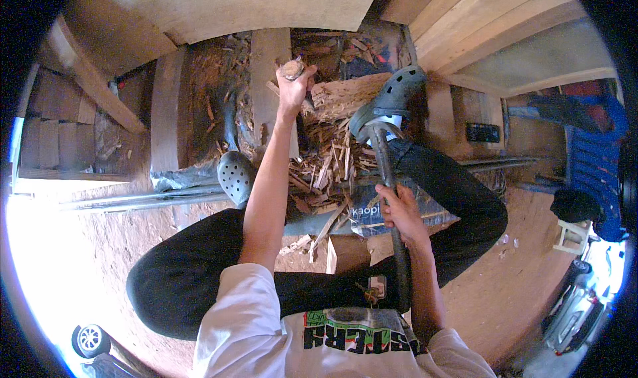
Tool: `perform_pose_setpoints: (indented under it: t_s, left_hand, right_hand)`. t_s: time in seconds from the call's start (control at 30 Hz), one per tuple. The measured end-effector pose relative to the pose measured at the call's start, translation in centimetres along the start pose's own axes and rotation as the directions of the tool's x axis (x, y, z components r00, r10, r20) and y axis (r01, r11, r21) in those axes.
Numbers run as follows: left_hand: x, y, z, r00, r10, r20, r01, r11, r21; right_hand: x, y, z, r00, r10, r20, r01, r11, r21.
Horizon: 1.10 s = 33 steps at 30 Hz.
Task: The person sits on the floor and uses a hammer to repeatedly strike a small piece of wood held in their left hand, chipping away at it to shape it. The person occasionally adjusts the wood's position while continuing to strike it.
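Note:
My left hand, out ahead at upper centre, is closed round an upright tool with a round, pale, worn end; its lower part is mostly hidden. Just right of it lies a rough, splintered piece of wood, with a pile of chips and slivers below. My right hand grips a long dark-handled tool midway along; its head is at the top, beside my grey right clog, partly unclear. My left clog is left of the chips.
Wooden beams and planks surround the work spot. Metal pipes cross at left. Another person in blue is bent over at the far right, near a small pale stool. Parked vehicles show at lower left and right.

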<state>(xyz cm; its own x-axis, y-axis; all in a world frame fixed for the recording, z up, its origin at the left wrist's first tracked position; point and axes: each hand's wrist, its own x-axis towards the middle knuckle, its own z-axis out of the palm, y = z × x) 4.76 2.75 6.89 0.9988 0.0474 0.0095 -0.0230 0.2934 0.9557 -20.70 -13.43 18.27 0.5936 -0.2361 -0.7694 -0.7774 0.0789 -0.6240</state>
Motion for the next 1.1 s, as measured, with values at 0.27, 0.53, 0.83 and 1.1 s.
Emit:
perform_pose_setpoints:
  t_s: [0.27,0.53,0.83,1.1]
  left_hand:
    - [0.8,0.7,0.3,0.999,-0.042,-0.021,0.041,0.998,-0.043]
    - [1.0,0.7,1.3,0.991,0.08,0.108,-0.096,0.984,0.151]
    - [0.9,0.4,3.3,0.927,0.072,0.368,-0.238,0.871,0.429]
    - [2.1,-8.3,0.3,0.966,-0.035,0.255,-0.123,0.808,0.577]
  right_hand:
    - [-0.1,1.8,0.7,0.999,0.042,0.023,-0.042,0.998,0.035]
    - [0.8,4.5,1.4,0.961,0.205,0.185,-0.262,0.885,0.384]
    - [1.9,7.3,1.1,0.959,0.095,0.266,-0.218,0.847,0.484]
    - [3.1,8.6,2.0,0.98,0.099,0.174,-0.151,0.934,0.322]
